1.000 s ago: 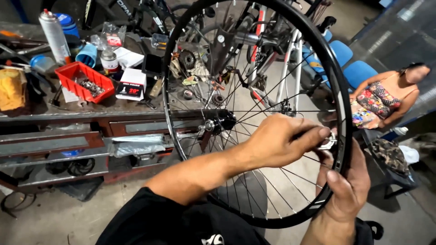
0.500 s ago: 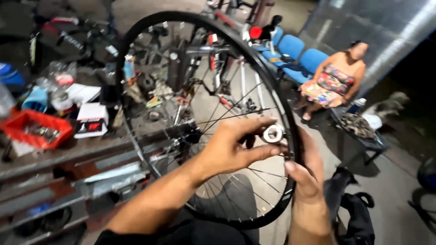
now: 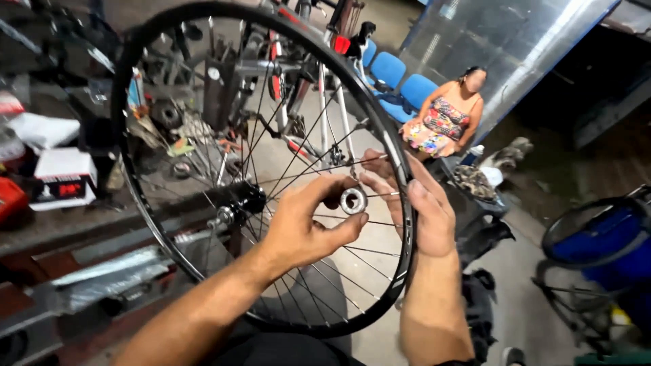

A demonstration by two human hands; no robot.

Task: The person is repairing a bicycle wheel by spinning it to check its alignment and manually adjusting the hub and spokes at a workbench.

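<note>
I hold a black spoked bicycle wheel [image 3: 405, 268] upright in front of me; its hub [image 3: 244, 202] is left of centre. My left hand [image 3: 305, 227] reaches through from the lower left and pinches a small round silver ring tool [image 3: 353, 200] set among the spokes close to the rim. At the wheel's right side, my right hand [image 3: 424, 213] wraps around the rim, its fingers behind the spokes next to the ring tool.
A cluttered workbench [image 3: 81, 227] with a white box [image 3: 64, 179] and a red tray [image 3: 8, 200] runs along the left. A bicycle frame [image 3: 325, 81] stands behind the wheel. A person [image 3: 444, 115] sits on blue chairs [image 3: 400, 78]. A blue barrel [image 3: 603, 244] stands right.
The view has swung to the right and the wheel now fills the left of the picture. Both hands stay at the rim's right side, the left still on the ring tool.
</note>
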